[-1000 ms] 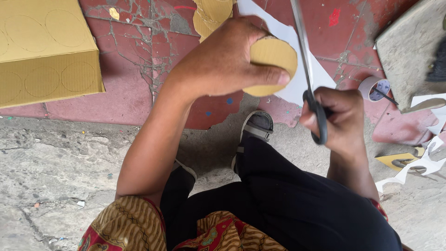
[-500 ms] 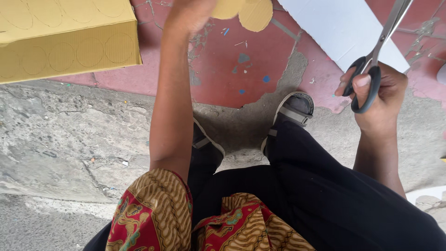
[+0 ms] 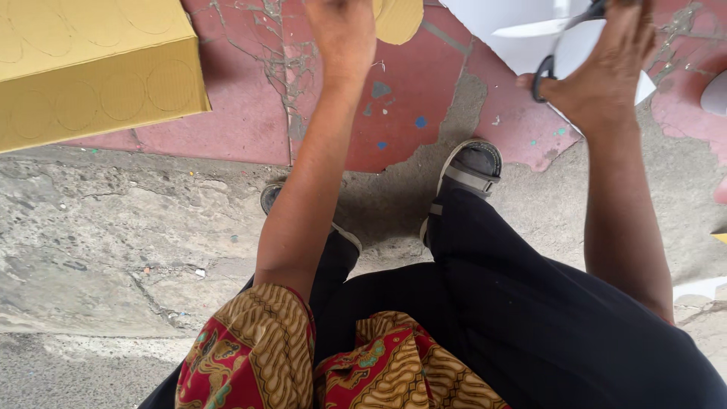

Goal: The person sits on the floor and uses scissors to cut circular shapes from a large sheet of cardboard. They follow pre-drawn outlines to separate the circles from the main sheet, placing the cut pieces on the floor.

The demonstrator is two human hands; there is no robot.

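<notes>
1. The right hand (image 3: 606, 68) closes on the scissors (image 3: 564, 38); a thumb sits through the dark handle loop, the other fingers curl over the handles at the top edge of the view; the blades are mostly out of view.
2. The left hand (image 3: 342, 34) reaches up to a yellow disc (image 3: 399, 19) at the top edge; its fingertips are cut off by the edge, so whether they pinch the disc cannot be told.
3. White paper (image 3: 522, 34) lies on the floor under the scissors.
4. A yellow box (image 3: 98, 76) sits at upper left, well apart from both hands; circles are traced on its top and side; its inside does not show.
5. Sandals (image 3: 469, 170) rest where the red floor (image 3: 227, 121) meets grey concrete (image 3: 98, 242); dark trousers and a patterned sleeve fill the bottom.
</notes>
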